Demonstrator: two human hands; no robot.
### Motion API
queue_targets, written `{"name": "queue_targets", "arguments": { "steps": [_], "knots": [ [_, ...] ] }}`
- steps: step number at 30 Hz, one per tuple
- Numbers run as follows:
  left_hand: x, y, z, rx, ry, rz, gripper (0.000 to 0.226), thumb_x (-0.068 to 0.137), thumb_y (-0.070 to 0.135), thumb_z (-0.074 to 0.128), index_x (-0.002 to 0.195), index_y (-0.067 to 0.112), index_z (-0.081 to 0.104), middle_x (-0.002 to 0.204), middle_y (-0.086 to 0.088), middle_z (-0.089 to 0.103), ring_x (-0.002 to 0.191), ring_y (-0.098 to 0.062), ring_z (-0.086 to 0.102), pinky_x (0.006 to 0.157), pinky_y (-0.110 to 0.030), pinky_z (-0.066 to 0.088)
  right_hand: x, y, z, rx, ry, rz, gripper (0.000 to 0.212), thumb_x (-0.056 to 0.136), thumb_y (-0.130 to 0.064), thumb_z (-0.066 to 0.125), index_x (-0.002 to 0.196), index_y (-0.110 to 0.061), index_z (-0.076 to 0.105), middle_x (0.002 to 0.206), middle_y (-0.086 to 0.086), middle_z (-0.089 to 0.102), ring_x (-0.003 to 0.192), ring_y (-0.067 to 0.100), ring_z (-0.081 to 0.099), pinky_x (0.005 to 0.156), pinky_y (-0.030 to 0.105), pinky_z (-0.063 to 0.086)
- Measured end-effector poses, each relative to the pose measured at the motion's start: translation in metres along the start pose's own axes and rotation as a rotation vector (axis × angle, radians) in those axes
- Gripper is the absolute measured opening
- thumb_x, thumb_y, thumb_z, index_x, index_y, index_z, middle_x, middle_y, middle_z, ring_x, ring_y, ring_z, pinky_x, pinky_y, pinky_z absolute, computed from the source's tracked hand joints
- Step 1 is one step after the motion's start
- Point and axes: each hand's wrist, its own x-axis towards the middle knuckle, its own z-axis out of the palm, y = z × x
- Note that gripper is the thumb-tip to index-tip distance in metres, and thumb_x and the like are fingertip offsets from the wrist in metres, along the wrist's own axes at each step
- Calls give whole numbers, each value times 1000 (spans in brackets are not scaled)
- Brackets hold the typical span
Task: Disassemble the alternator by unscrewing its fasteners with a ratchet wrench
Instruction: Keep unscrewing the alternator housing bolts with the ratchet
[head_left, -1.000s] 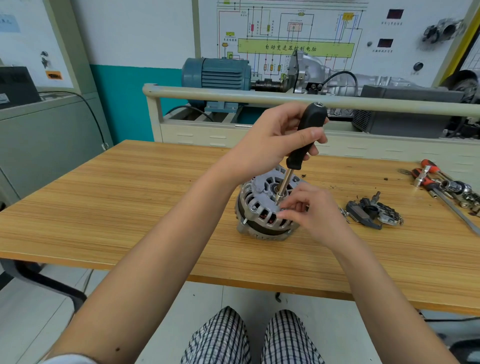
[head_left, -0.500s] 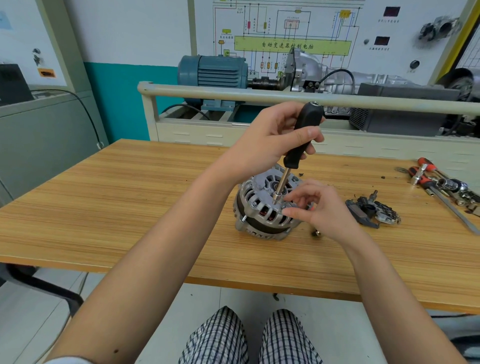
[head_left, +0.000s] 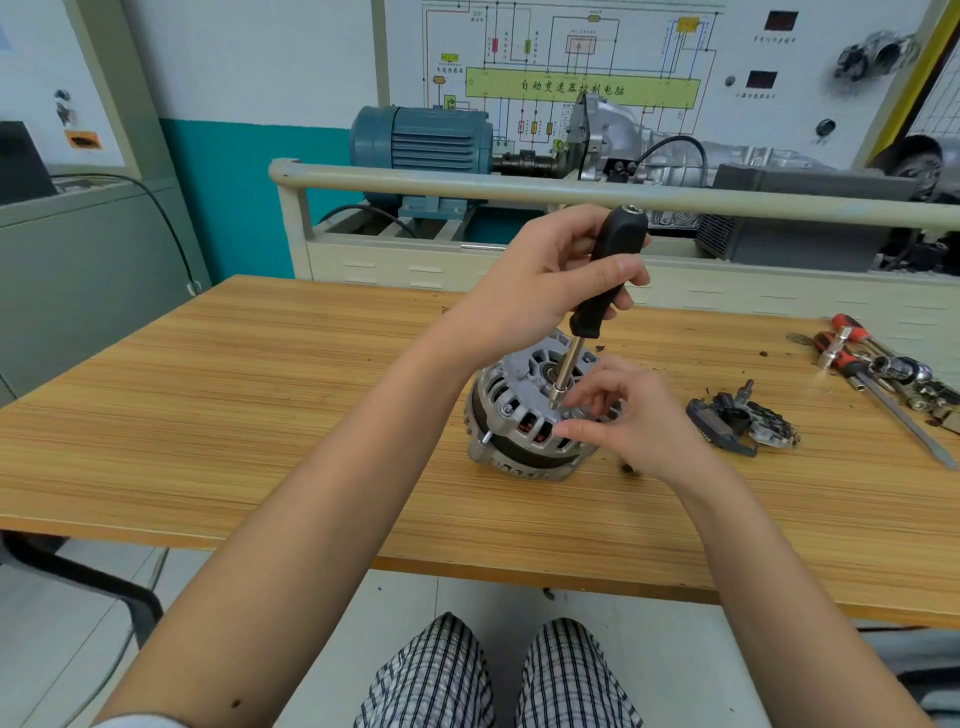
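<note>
Black-handled driver (head_left: 608, 280) sits wrapped in the left hand (head_left: 535, 291); right hand (head_left: 631, 415) fingertips pinch at its socket tip on the alternator (head_left: 519, 415), mid-table. A tilted shaft could slip off the fastener, dropping it into the vents.

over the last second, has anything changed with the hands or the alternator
Hardly anything. The left hand keeps its grip on the black-handled driver, whose tip stays at the alternator top. The right hand keeps its fingertips by the socket. The alternator and the removed parts have not moved.
</note>
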Motion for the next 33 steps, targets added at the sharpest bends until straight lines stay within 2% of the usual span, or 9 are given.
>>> {"name": "queue_targets", "arguments": {
  "steps": [2,5,9,11,15,18,23,27,33],
  "knots": [
    [1,-1,1,-1,-2,-3,28,96,-2,50,121,-14,48,95,-14,61,81,-22,60,83,-46,54,1,-1,2,-53,36,-19,17,68,-23,83,73,-26,67,83,-3,57,71,9,49,66,16,41],
    [2,-2,1,-5,1,-7,29,95,-3,50,121,-15,48,95,-14,61,81,-23,60,83,-46,54,0,0,4,-25,30,-92,17,73,-11,79,75,-25,69,81,-5,57,70,5,50,67,13,40],
    [3,-2,0,-3,-1,-8,29,96,-3,49,122,-14,48,96,-15,61,82,-24,60,83,-45,55,-2,2,0,83,-15,-58,33,78,3,72,83,-29,70,87,-3,60,76,6,54,74,17,44],
    [4,-2,0,-9,1,-11,28,96,-3,49,122,-14,48,96,-16,61,82,-24,60,83,-45,54,-2,1,-4,110,-35,-12,31,76,-2,76,86,-30,69,91,-3,59,78,6,55,75,21,45],
    [6,-3,1,-18,0,-14,29,96,-2,50,122,-13,48,95,-14,61,82,-23,60,82,-44,54,1,-2,-3,21,36,-30,12,70,-22,82,72,-25,70,80,-4,59,71,13,52,68,23,44],
    [8,-4,2,-16,-5,-14,29,96,-2,50,122,-13,48,96,-15,61,82,-23,60,82,-43,55,2,-1,1,22,52,-91,10,73,-14,79,72,-20,72,76,-7,58,72,13,52,67,20,40],
    [10,-5,3,-24,-4,-13,29,95,-4,50,122,-14,48,95,-15,60,80,-24,59,81,-43,54,2,4,2,-4,55,-174,6,76,-5,76,76,-9,74,80,1,61,75,18,55,67,13,38],
    [10,-6,3,-21,-2,-12,29,95,-4,49,122,-15,47,95,-17,60,79,-24,59,80,-42,54,2,4,0,-27,37,-223,12,77,2,73,79,-10,74,82,1,63,76,9,55,69,9,37],
    [12,-7,2,-17,-3,-5,28,95,-4,50,121,-14,48,94,-14,61,79,-22,60,82,-44,54,0,5,-6,61,-46,-127,16,80,-3,73,89,-16,74,89,0,62,79,11,56,75,19,44]
  ]
}}
